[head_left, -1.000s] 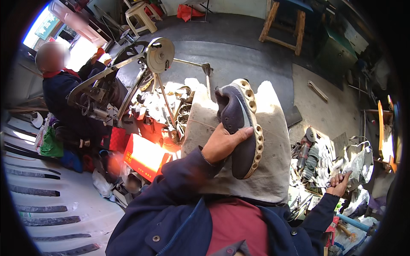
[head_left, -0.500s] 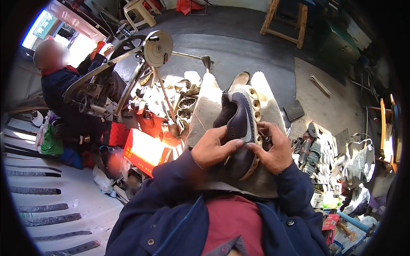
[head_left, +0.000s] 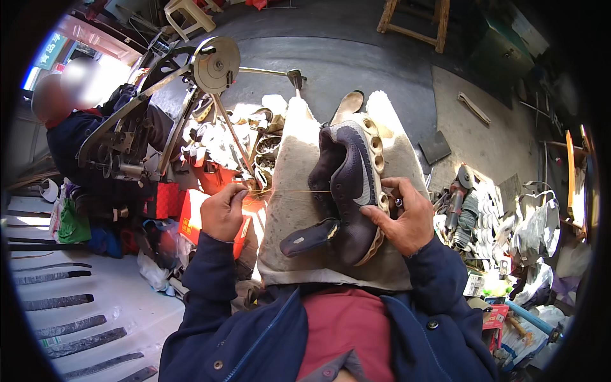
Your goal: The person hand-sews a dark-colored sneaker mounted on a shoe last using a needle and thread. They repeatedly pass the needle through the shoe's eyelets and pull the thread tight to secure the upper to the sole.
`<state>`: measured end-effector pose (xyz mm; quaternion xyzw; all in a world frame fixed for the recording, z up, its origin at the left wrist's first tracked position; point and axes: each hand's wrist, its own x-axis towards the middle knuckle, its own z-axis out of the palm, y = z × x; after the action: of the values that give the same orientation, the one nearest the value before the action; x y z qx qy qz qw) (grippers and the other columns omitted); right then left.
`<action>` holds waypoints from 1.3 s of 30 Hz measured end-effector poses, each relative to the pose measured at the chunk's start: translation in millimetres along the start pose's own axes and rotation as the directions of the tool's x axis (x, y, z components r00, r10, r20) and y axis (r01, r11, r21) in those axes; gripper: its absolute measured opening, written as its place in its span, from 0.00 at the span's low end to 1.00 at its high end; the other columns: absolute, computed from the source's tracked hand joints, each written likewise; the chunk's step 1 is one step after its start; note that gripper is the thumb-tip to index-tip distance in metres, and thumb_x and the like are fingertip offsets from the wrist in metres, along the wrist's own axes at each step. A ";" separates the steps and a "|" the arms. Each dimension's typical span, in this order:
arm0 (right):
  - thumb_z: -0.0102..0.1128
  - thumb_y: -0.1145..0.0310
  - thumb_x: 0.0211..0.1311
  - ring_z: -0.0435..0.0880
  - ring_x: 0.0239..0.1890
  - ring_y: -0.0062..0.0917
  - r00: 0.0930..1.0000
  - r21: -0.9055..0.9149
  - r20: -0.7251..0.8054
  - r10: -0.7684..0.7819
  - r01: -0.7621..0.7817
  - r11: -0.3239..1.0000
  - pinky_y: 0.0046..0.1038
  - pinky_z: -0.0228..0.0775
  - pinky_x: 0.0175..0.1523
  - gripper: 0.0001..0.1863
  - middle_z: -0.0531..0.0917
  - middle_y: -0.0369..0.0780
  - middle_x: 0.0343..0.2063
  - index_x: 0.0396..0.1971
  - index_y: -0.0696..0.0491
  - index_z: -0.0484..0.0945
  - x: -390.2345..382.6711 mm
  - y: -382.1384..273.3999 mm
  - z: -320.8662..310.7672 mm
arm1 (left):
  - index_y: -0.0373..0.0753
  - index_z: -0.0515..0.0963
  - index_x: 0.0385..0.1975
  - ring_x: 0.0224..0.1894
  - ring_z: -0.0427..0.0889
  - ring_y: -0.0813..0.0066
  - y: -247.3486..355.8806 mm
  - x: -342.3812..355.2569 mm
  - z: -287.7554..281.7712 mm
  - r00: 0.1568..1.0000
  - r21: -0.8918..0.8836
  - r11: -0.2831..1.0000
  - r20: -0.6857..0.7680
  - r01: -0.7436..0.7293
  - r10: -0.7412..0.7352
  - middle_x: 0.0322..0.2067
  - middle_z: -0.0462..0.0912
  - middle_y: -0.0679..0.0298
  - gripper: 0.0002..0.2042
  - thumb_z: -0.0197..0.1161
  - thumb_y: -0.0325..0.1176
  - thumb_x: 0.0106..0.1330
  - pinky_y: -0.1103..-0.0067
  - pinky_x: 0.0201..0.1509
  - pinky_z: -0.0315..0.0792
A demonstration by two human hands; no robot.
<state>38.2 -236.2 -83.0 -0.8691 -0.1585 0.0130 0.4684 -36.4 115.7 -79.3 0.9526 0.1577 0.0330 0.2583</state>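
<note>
A dark sneaker (head_left: 351, 216) with a pale side stripe and a cream sole with round holes lies on its side on the worn beige cloth (head_left: 289, 219) over my lap. Its dark tongue flap sticks out to the left. My right hand (head_left: 407, 216) is closed on the sole edge, thumb against the upper; a small shiny metal piece shows by its fingers, too small to name. Away to the left, my left hand (head_left: 223, 213) pinches a thin thread (head_left: 289, 191), which stretches taut across to the shoe. Behind the sneaker lies a tan insole-like piece (head_left: 350, 105).
At the left stands a metal hand-cranked machine with a round wheel (head_left: 216, 65), and a person (head_left: 76, 127) sits behind it. A red box (head_left: 193, 213) lies below. To the right are an angle grinder (head_left: 457, 194) and stacked pale pieces (head_left: 487, 219). Dark strips (head_left: 57, 302) lie lower left.
My left hand has left the shoe and moved out to the left, drawing the thread straight. The tongue flap is now uncovered. My right hand stays on the sole.
</note>
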 end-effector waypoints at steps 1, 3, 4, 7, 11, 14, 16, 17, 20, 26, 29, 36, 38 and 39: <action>0.82 0.60 0.50 0.75 0.25 0.21 1.000 0.005 0.004 -0.003 0.003 1.000 0.25 0.69 0.32 0.28 0.77 0.35 0.23 0.47 0.57 0.80 -0.1 0.4 -0.3 | 0.37 0.83 0.46 0.27 0.86 0.68 -1.2 -2.7 -3.6 0.993 0.021 0.994 -0.041 -0.106 0.107 0.35 0.88 0.55 0.09 0.66 0.27 0.67 0.75 0.35 0.77; 0.82 0.60 0.51 0.74 0.24 0.20 1.000 0.015 0.014 -0.009 0.009 1.000 0.25 0.68 0.31 0.28 0.77 0.35 0.23 0.48 0.57 0.80 -0.6 1.8 -0.7 | 0.37 0.81 0.51 0.31 0.87 0.71 8.0 -10.5 -10.1 0.987 0.077 0.987 -0.057 -0.144 0.149 0.40 0.87 0.55 0.14 0.67 0.25 0.66 0.75 0.38 0.78; 0.82 0.60 0.51 0.74 0.24 0.20 1.000 0.019 0.019 -0.011 0.010 1.000 0.25 0.68 0.31 0.28 0.77 0.35 0.23 0.48 0.57 0.80 -0.6 2.5 -1.0 | 0.36 0.78 0.56 0.38 0.86 0.70 18.2 -13.4 -10.2 0.988 -0.086 0.985 -0.051 -0.151 0.147 0.44 0.85 0.55 0.18 0.67 0.26 0.66 0.75 0.43 0.78; 0.81 0.61 0.53 0.73 0.23 0.19 0.999 0.035 0.033 -0.009 0.008 0.999 0.24 0.68 0.31 0.27 0.76 0.35 0.22 0.49 0.57 0.80 -0.8 3.1 -2.6 | 0.34 0.68 0.67 0.55 0.81 0.67 61.6 -17.5 1.0 0.988 -0.659 0.746 0.026 -0.097 0.151 0.54 0.80 0.54 0.28 0.67 0.24 0.66 0.73 0.58 0.76; 0.77 0.64 0.57 0.74 0.24 0.19 0.996 0.036 0.071 0.056 -0.058 0.998 0.24 0.68 0.32 0.23 0.77 0.35 0.22 0.50 0.57 0.81 -5.2 2.3 -7.7 | 0.34 0.58 0.73 0.68 0.73 0.64 109.7 -1.2 21.1 0.868 -0.897 0.366 0.374 0.249 0.327 0.64 0.73 0.54 0.35 0.66 0.23 0.67 0.70 0.71 0.68; 0.74 0.68 0.61 0.75 0.24 0.19 0.998 0.107 0.013 0.054 -0.055 0.993 0.23 0.69 0.33 0.18 0.78 0.36 0.22 0.48 0.58 0.81 -14.7 5.4 -10.2 | 0.33 0.58 0.73 0.68 0.71 0.70 126.2 12.7 30.9 0.691 -0.790 0.400 0.606 0.465 0.394 0.67 0.72 0.57 0.35 0.68 0.26 0.68 0.73 0.71 0.66; 0.69 0.71 0.64 0.79 0.25 0.22 0.997 0.151 -0.004 0.081 -0.079 0.985 0.24 0.72 0.34 0.12 0.82 0.39 0.24 0.44 0.59 0.83 -24.7 11.0 -14.3 | 0.32 0.68 0.67 0.62 0.78 0.68 131.4 16.8 36.7 0.592 -0.662 0.688 0.693 0.296 0.411 0.59 0.80 0.57 0.28 0.68 0.30 0.69 0.74 0.66 0.70; 0.69 0.71 0.64 0.82 0.26 0.25 0.996 0.171 -0.026 0.085 -0.079 0.982 0.25 0.73 0.34 0.11 0.83 0.41 0.25 0.43 0.59 0.83 -30.2 14.0 -15.3 | 0.32 0.72 0.63 0.58 0.81 0.62 133.1 19.0 40.6 0.613 -0.620 0.785 0.613 -0.018 0.498 0.54 0.82 0.52 0.26 0.69 0.34 0.68 0.72 0.62 0.72; 0.65 0.73 0.65 0.85 0.28 0.29 0.990 0.140 -0.069 0.127 -0.116 0.983 0.27 0.74 0.36 0.06 0.86 0.46 0.27 0.35 0.60 0.84 -47.3 22.1 -18.3 | 0.29 0.84 0.33 0.36 0.85 0.41 136.0 18.6 56.8 0.628 -0.288 0.869 0.604 -0.402 0.490 0.31 0.84 0.41 0.26 0.70 0.54 0.62 0.59 0.41 0.78; 0.62 0.72 0.68 0.73 0.23 0.14 0.990 0.176 -0.116 0.084 -0.063 0.982 0.20 0.61 0.29 0.08 0.80 0.34 0.20 0.32 0.60 0.84 -67.4 18.1 -23.0 | 0.31 0.80 0.48 0.44 0.80 0.78 140.7 11.4 96.1 0.652 -0.749 0.616 0.598 0.246 0.467 0.41 0.88 0.63 0.17 0.72 0.34 0.65 0.74 0.52 0.76; 0.62 0.71 0.70 0.75 0.26 0.15 0.989 0.326 -0.027 0.143 -0.126 0.937 0.20 0.64 0.32 0.06 0.81 0.34 0.25 0.39 0.55 0.87 -75.1 7.6 -27.2 | 0.33 0.78 0.52 0.45 0.80 0.78 138.3 8.7 105.8 0.690 -0.781 0.551 0.573 0.295 0.442 0.42 0.86 0.65 0.18 0.71 0.31 0.65 0.74 0.54 0.76; 0.60 0.73 0.69 0.68 0.21 0.12 0.988 0.482 -0.010 0.152 -0.128 0.867 0.19 0.56 0.28 0.07 0.78 0.33 0.23 0.35 0.60 0.85 -85.2 -16.9 -31.4 | 0.33 0.77 0.55 0.51 0.81 0.73 150.8 14.1 97.9 0.859 -0.862 0.449 0.400 0.235 0.318 0.48 0.85 0.62 0.20 0.71 0.33 0.67 0.74 0.59 0.76; 0.60 0.77 0.67 0.69 0.22 0.15 0.999 0.458 0.010 0.050 -0.049 0.887 0.19 0.56 0.28 0.06 0.75 0.33 0.21 0.38 0.60 0.86 -84.3 -21.2 -35.1 | 0.32 0.79 0.51 0.49 0.82 0.73 155.3 23.7 91.5 0.934 -0.944 0.314 0.200 0.102 0.297 0.45 0.86 0.61 0.15 0.68 0.29 0.66 0.73 0.57 0.77; 0.61 0.78 0.67 0.71 0.23 0.16 0.999 0.519 0.005 0.035 -0.032 0.854 0.20 0.58 0.29 0.06 0.75 0.34 0.21 0.39 0.60 0.86 -85.2 -23.9 -34.9 | 0.32 0.79 0.51 0.49 0.82 0.74 156.0 29.4 86.5 0.939 -0.968 0.225 0.174 0.109 0.297 0.45 0.86 0.63 0.14 0.67 0.29 0.68 0.75 0.56 0.77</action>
<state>-42.9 -276.8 -54.5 -0.7132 -0.1329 0.0616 0.6855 48.1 -44.1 -76.2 0.5841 -0.0008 -0.0173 0.8115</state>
